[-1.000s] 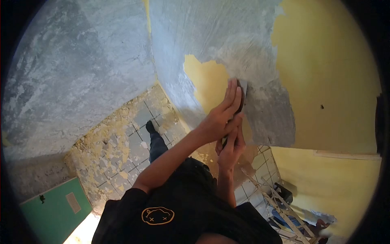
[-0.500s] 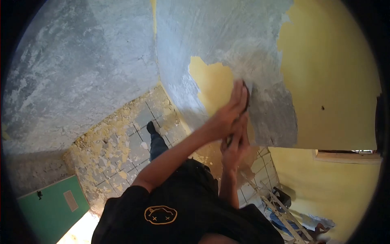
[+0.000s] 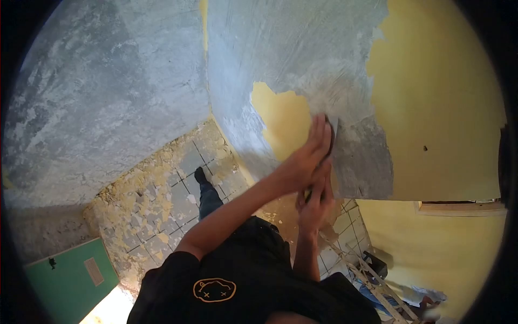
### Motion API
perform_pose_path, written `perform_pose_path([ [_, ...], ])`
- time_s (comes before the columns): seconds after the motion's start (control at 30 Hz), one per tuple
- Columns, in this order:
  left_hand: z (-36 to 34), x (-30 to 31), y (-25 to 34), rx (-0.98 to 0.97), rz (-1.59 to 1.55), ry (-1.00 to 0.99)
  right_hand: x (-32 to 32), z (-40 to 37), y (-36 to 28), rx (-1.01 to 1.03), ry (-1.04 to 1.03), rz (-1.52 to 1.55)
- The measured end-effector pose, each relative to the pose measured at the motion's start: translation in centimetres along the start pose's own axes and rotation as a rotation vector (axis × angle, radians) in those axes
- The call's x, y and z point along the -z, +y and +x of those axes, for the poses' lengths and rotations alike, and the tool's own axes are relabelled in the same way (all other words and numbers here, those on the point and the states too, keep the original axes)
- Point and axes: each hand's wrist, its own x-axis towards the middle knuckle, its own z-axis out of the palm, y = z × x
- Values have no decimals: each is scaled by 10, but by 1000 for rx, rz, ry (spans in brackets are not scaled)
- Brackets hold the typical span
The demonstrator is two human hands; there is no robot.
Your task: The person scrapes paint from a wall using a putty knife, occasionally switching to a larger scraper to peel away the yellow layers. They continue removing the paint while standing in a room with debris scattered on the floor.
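A scraper [image 3: 333,129] lies against the wall, its thin pale blade edge touching grey plaster just right of a yellow paint patch [image 3: 280,116]. My left hand [image 3: 305,159] presses on the scraper near the blade, its fingers held together and pointing up the wall. Below it, my right hand [image 3: 317,208] is wrapped round the handle, of which a small dark and yellow part shows between the fingers. Much of the tool is hidden by both hands. Bare grey plaster [image 3: 302,43] surrounds the patch, and yellow paint [image 3: 437,97] covers the wall to the right.
Paint flakes [image 3: 145,208] litter the tiled floor [image 3: 186,202] at left. A green panel [image 3: 70,278] stands lower left. At lower right are a ladder [image 3: 372,281], a dark box [image 3: 376,264] and part of another person [image 3: 426,305]. A wooden-framed opening [image 3: 461,208] is at right.
Both hands and the scraper have moved slightly down and to the right in the view. The whole scene has also shifted a little with the camera.
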Motion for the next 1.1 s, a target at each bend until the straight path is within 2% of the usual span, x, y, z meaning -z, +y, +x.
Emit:
perform_pose_path([
  [0.1,0,4,3,64,-69,36,0,-13,-11,-34,12,-75],
  [0.17,-11,5,7,50,-91,-73,-3,-17,-16,3,-4,-136],
  [0.23,-3,4,3,-4,-30,-49,2,-13,-13,30,-40,-42],
  [0.3,5,2,-7,80,-73,75,-5,5,-7,21,-61,-30],
  [0.37,1,9,-5,72,-116,62,-6,-1,-8,5,-81,-10],
  [0.43,-8,11,2,49,-79,-46,-7,-19,-17,-8,1,-147],
  [0.57,7,14,-14,91,-145,51,-17,1,-9,-18,62,-41],
  [0.63,3,20,-11,110,-174,25,-23,2,-7,95,-34,-132],
  [0.77,0,18,-13,24,-22,-32,-20,1,-12,87,-32,-123],
  [0.83,10,20,-15,155,-140,64,-27,15,-11,73,-42,-123],
  [0.87,11,28,-14,203,-288,35,-23,6,-12,60,-37,-132],
  [0.9,6,26,-12,205,-285,34,-25,0,-16,46,5,-126],
  [0.97,-2,18,-10,74,-80,-44,-28,-5,-23,50,37,-98],
  [1.0,2,14,-6,7,-59,-10,-20,-5,-27,47,-14,-61],
  [1.1,12,7,-10,24,-67,90,-13,2,-27,9,-52,-42],
])
